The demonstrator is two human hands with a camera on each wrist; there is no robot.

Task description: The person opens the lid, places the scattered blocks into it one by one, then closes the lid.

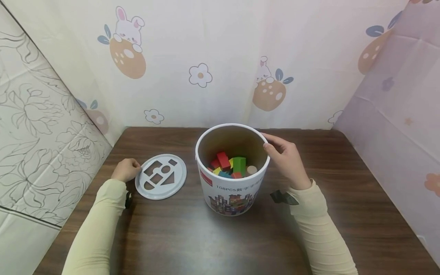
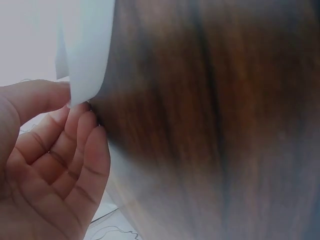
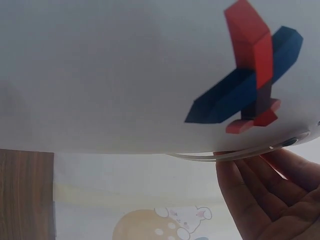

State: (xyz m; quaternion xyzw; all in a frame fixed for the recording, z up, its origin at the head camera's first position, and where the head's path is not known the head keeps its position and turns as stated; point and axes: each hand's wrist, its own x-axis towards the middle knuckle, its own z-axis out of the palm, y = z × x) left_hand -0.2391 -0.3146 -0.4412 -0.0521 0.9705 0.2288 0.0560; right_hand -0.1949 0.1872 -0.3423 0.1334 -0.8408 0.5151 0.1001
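Note:
A white bucket (image 1: 237, 191) printed with a block-city picture stands upright on the table, its top uncovered. Inside lie colored blocks, among them a red block (image 1: 223, 160) and a green block (image 1: 239, 166). My right hand (image 1: 287, 160) holds the bucket's right rim, thumb at the edge and fingers round the outer wall; those fingers (image 3: 270, 185) show beside the thin handle (image 3: 220, 157) in the right wrist view. To the left is a round white lid (image 1: 178, 179) with cut-out shapes. My left hand (image 1: 126, 170) pinches its left edge between thumb and fingertips, also seen in the left wrist view.
The dark wood table (image 1: 192, 244) ends at the back against a curtain (image 1: 227, 91) with rabbit and flower prints. Patterned panels rise along the left and right sides. A dark strap (image 1: 283, 198) sits at the right wrist.

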